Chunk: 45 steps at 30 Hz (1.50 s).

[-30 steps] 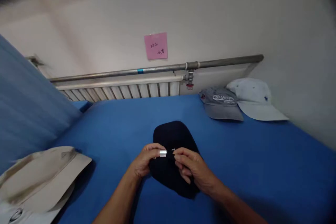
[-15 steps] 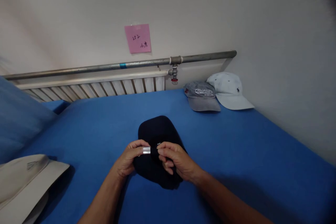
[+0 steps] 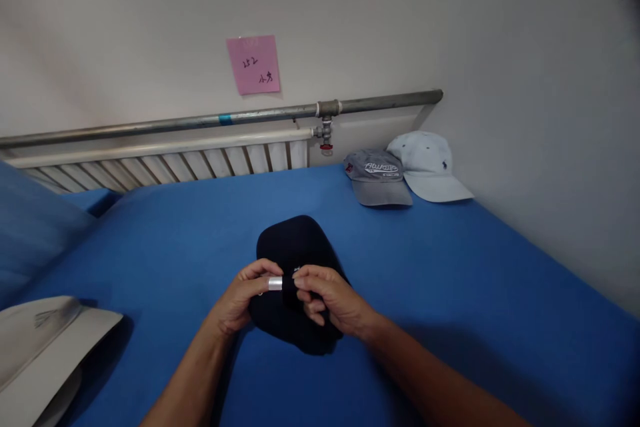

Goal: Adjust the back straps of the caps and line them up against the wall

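A dark navy cap (image 3: 295,247) lies on the blue sheet (image 3: 450,267) in front of me. My left hand (image 3: 240,297) pinches the cap's back strap at its silver metal buckle (image 3: 275,283). My right hand (image 3: 327,300) grips the strap just right of the buckle, fingers curled over the cap's near edge. The two hands almost touch above the cap.
A grey cap (image 3: 377,177) and a pale blue cap (image 3: 430,159) sit at the far right by the wall. A beige cap (image 3: 45,347) lies at the lower left. A radiator (image 3: 165,163), a metal pipe (image 3: 250,117) and a pink note (image 3: 253,64) are behind.
The view has swung right, so everything has slid left in the frame. My hands keep their hold on the strap and buckle, and the fingertips have drawn slightly closer together.
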{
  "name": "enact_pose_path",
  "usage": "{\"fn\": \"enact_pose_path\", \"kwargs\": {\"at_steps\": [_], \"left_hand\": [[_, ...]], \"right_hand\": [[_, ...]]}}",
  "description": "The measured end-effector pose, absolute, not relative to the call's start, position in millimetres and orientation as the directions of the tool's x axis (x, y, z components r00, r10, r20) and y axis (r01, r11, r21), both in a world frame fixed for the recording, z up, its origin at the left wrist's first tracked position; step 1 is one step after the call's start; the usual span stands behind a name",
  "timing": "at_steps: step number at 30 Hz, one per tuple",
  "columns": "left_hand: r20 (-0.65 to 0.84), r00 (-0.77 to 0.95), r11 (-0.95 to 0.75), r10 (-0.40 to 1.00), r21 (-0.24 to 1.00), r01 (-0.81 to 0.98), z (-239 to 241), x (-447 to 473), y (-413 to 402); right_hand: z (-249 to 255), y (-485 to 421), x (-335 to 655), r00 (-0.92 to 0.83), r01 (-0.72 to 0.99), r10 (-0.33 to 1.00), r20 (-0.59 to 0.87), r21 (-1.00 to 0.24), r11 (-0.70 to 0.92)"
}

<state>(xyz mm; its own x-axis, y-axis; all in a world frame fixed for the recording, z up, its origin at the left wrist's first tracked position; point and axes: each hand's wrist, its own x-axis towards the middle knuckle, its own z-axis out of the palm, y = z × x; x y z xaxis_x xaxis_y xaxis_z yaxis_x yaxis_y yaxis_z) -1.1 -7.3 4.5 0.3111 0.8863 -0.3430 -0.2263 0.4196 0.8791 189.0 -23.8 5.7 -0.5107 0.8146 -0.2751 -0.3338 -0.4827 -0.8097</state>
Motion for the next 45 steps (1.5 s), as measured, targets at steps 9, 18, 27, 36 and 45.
{"fn": "enact_pose_path", "kwargs": {"at_steps": [9,18,27,36,45], "left_hand": [[-0.317,0.278,0.374,0.907,0.909,-0.184,3.4,-1.4,-7.6],[-0.305,0.250,0.350,0.919,0.923,-0.158,9.2,1.9,-11.2],[-0.293,0.236,0.330,0.927,0.935,-0.134,9.8,1.8,-13.2],[-0.251,0.223,0.277,0.942,0.956,-0.093,8.5,1.6,-13.2],[-0.202,0.227,0.220,0.953,0.974,-0.060,9.2,2.7,-16.2]], "right_hand": [[5.1,-22.8,189.1,-0.519,-0.312,0.804,-0.290,-0.811,-0.494],[3.6,-22.6,189.2,-0.514,-0.312,0.815,-0.267,-0.827,-0.468],[-0.6,-22.5,189.3,-0.518,-0.339,0.823,-0.234,-0.827,-0.449],[-2.5,-20.8,191.6,-0.573,-0.288,0.790,-0.215,-0.850,-0.441],[-2.9,-21.6,189.9,-0.551,-0.326,0.802,-0.229,-0.826,-0.459]]}}
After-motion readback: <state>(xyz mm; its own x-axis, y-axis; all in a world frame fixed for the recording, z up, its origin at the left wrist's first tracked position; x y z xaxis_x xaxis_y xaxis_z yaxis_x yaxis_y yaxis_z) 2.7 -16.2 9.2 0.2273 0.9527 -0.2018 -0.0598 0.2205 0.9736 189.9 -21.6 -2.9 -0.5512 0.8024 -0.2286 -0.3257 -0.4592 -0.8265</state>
